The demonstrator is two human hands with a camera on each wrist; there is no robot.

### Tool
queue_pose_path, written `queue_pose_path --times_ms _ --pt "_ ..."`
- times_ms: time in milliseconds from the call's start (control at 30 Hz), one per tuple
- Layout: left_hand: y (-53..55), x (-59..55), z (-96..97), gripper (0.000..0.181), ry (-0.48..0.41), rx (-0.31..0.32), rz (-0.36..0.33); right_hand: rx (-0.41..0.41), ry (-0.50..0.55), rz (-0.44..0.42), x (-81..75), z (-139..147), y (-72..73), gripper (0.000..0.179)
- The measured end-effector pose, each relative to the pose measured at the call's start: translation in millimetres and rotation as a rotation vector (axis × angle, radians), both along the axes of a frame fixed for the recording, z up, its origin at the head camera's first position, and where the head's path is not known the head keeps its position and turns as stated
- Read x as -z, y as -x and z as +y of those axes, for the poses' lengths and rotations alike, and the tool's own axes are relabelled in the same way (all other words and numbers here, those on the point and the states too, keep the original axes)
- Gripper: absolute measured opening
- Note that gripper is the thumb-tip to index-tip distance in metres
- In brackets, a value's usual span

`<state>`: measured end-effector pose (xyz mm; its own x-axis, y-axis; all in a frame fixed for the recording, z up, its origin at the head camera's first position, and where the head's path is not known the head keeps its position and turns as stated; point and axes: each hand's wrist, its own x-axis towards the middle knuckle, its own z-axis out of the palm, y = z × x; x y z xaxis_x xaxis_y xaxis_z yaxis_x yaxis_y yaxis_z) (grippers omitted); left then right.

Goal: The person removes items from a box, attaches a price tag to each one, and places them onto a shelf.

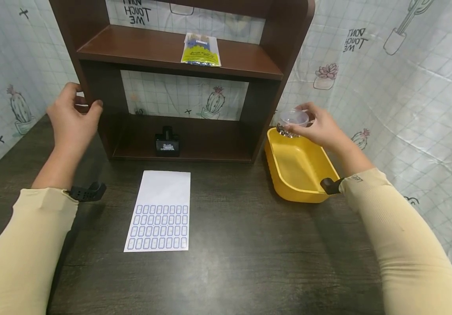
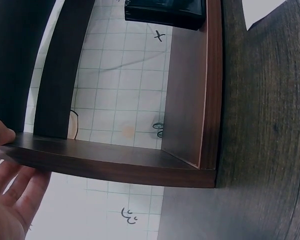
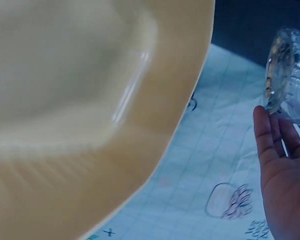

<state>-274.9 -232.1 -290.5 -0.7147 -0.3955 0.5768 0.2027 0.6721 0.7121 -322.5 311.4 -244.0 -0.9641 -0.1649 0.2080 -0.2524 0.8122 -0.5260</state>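
My left hand [image 1: 72,111] grips the left side panel of a dark brown wooden shelf [image 1: 178,155]. In the left wrist view the thumb lies on the panel's inner side and the fingers [image 2: 27,190] on its outer side. My right hand [image 1: 320,127] holds a clear plastic cup [image 1: 294,117] with small shiny pieces at its bottom, too small to tell apart. This cup is over the far end of a yellow plastic bin [image 1: 297,197]. At the right wrist view's edge, fingers [image 3: 262,130] support the cup [image 3: 297,75], partly cut off.
A black bottle [image 1: 167,142] stands on the lower shelf board. On the upper board lies a packet with a yellow-green label [image 1: 200,50]. A white sheet of blue-outlined labels [image 1: 163,210] lies on the dark table [image 1: 241,245]. Behind hangs a grid-patterned curtain [image 1: 419,87].
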Motion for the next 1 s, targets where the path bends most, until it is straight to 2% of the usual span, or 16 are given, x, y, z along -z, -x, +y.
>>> queue_pose_path --times_ms 233,467,700,1000 --pt "1.7 0.1 0.3 0.034 0.004 -0.005 -0.004 -0.094 0.021 0.037 -2.8 -14.6 -23.4 0.060" --pt "1.0 0.9 0.8 0.033 0.006 -0.011 0.005 -0.206 0.074 0.008 -1.7 -35.8 -41.8 0.059" --pt "-0.4 1.2 1.1 0.034 0.013 -0.018 0.000 -0.346 0.092 -0.003 10.1 -63.5 -60.7 0.057" --pt "0.3 0.4 1.2 0.034 0.011 -0.019 -0.005 -0.509 0.001 -0.045 34.0 -96.5 -82.8 0.062"
